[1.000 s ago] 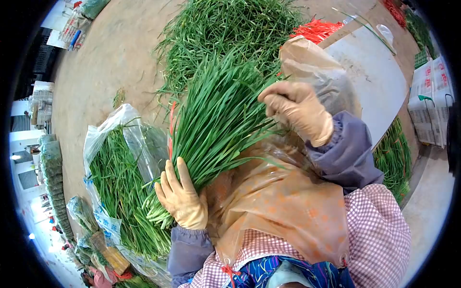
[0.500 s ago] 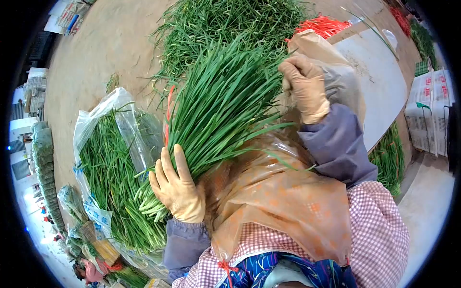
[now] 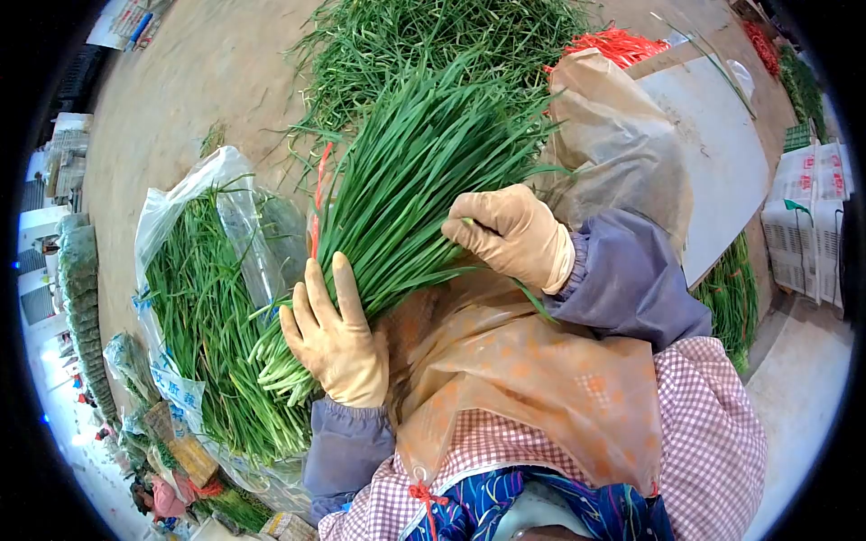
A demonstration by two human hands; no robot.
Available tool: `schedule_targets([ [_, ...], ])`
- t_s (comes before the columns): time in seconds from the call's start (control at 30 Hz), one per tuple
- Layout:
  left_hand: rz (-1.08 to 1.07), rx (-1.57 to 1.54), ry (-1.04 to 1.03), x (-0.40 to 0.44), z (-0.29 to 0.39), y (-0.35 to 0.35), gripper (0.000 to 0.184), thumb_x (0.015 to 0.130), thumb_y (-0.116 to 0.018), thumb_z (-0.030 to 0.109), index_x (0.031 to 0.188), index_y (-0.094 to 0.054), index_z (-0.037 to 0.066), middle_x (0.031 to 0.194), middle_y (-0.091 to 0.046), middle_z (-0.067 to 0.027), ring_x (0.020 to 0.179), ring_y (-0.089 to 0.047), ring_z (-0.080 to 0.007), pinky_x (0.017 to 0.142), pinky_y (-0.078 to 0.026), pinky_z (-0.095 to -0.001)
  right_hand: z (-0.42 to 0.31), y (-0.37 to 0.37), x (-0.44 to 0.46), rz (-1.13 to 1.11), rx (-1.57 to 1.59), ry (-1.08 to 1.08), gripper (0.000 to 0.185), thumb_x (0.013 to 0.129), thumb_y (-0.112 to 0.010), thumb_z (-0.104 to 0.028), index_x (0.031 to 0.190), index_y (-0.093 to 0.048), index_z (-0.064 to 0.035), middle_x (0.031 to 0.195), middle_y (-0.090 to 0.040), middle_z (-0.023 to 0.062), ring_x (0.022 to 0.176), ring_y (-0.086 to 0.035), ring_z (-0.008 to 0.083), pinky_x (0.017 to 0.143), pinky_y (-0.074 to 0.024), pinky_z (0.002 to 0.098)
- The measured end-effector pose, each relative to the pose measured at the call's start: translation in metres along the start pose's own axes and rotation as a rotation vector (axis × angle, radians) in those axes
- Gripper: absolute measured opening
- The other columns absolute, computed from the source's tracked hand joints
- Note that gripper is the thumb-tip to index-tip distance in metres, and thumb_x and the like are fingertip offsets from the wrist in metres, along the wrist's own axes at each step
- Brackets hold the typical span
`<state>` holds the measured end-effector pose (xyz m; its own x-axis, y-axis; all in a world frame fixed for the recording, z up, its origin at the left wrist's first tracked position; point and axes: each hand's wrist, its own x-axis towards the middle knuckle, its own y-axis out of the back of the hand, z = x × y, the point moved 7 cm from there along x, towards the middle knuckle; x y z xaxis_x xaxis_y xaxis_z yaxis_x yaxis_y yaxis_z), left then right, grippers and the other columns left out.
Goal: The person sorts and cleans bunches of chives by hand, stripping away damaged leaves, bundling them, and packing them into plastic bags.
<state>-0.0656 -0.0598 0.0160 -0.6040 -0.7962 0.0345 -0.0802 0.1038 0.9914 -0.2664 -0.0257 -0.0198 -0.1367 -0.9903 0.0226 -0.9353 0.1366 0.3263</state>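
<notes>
My cream-gloved left hand (image 3: 341,343) lies, fingers spread, across the pale stems (image 3: 281,374) of a long-bladed green bunch (image 3: 433,153), likely to steady it beside my tan plastic apron (image 3: 541,388). My cream-gloved right hand (image 3: 512,233) curls near the blades (image 3: 383,221); whether it pinches any, I can't tell.

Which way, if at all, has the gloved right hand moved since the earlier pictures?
Yes: judged against the white board, the gloved right hand has moved leftward in the view, farther from the board and closer to the gloved left hand.

The green bunch (image 3: 424,171) slants, leaves fanned (pale stem ends (image 3: 284,371) lower left).
</notes>
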Motion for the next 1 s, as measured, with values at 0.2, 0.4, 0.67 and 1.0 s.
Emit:
schedule_targets([
  [0.2,-0.009,0.018,-0.001,0.001,0.005,-0.001,0.106,0.058,-0.083,0.020,0.149,-0.028,0.013,0.144,-0.040,-0.0177,0.124,-0.045,-0.0383,0.105,-0.030,-0.0529,0.028,0.035,-0.005,0.473,0.403,-0.113,0.017,0.095,-0.063,-0.021,0.083,-0.065,-0.0087,0.059,-0.053,-0.0033,0.051,-0.047,0.0042,0.045,-0.0344,0.0205],
  [0.4,0.001,-0.051,0.026,-0.005,-0.001,-0.003,0.106,0.058,-0.082,0.019,0.148,-0.028,0.012,0.145,-0.040,-0.0181,0.125,-0.043,-0.0394,0.106,-0.029,-0.0538,0.040,0.106,-0.016,0.531,0.388,-0.226,0.012,0.094,-0.062,-0.017,0.092,-0.065,-0.0056,0.065,-0.058,-0.0002,0.052,-0.050,0.0065,0.049,-0.0422,0.0201],
  [0.67,0.000,-0.025,0.011,-0.009,0.007,0.000,0.104,0.058,-0.082,0.021,0.147,-0.029,0.011,0.146,-0.038,-0.0197,0.127,-0.042,-0.0399,0.107,-0.028,-0.0554,0.001,0.000,-0.017,-0.110,0.069,-0.195,0.025,0.090,-0.066,-0.028,0.097,-0.064,-0.0043,0.067,-0.058,0.0109,0.062,-0.059,0.0219,0.059,-0.0472,0.0329],
  [1.0,0.032,-0.081,-0.087,-0.042,0.008,-0.014,0.080,0.078,-0.069,0.039,0.148,-0.033,0.021,0.149,-0.029,-0.0263,0.132,-0.032,-0.0481,0.107,-0.017,-0.0643,0.027,0.112,-0.028,0.639,0.527,-0.114,0.015,0.097,-0.059,-0.023,0.096,-0.064,-0.0082,0.068,-0.061,0.0015,0.053,-0.050,0.0073,0.049,-0.0389,0.0188],
])
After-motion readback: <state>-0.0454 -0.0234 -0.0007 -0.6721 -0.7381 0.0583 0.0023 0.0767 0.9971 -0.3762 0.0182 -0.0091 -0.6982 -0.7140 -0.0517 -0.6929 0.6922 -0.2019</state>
